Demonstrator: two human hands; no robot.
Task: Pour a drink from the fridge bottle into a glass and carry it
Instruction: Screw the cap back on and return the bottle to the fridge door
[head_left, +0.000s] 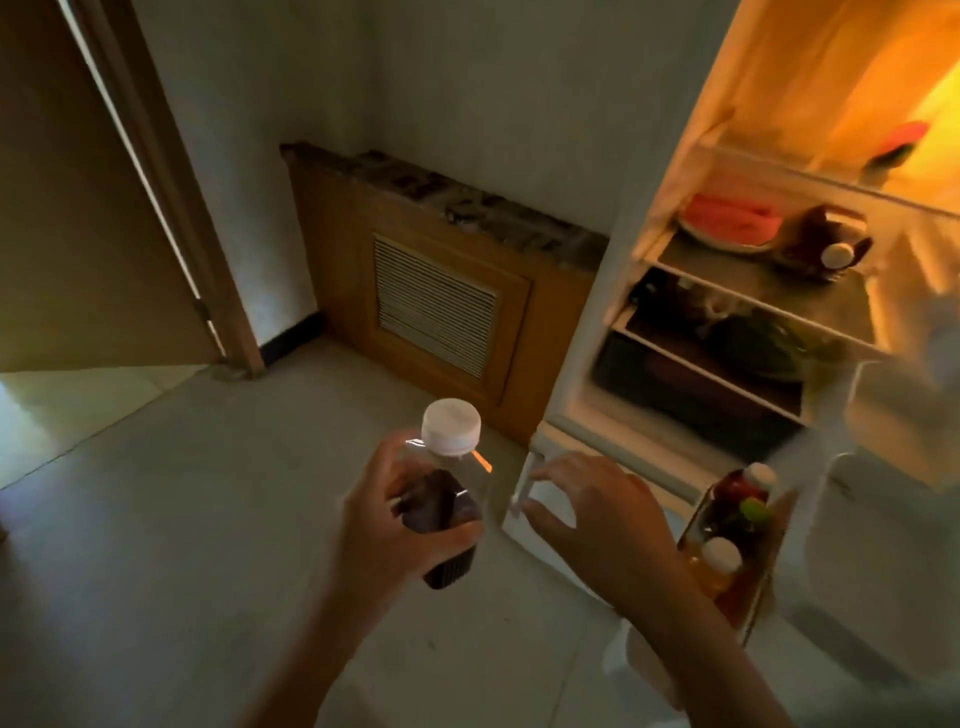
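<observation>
My left hand (387, 525) grips a clear plastic bottle (444, 512) with a white cap, about half full of a dark drink, held upright over the floor. My right hand (597, 514) hovers with fingers spread, holding nothing, just in front of the lower white fridge compartment (524, 512). The fridge (737, 291) stands open on the right, lit inside, its picture blurred. No glass is in view.
The open fridge door (883, 519) at right carries several bottles (732, 525) in its shelf. Fridge shelves hold a plate of red food (727, 223) and a dark bottle lying down (826, 244). A wooden radiator cover (431, 291) lines the wall; a wooden room door (78, 208) is at left.
</observation>
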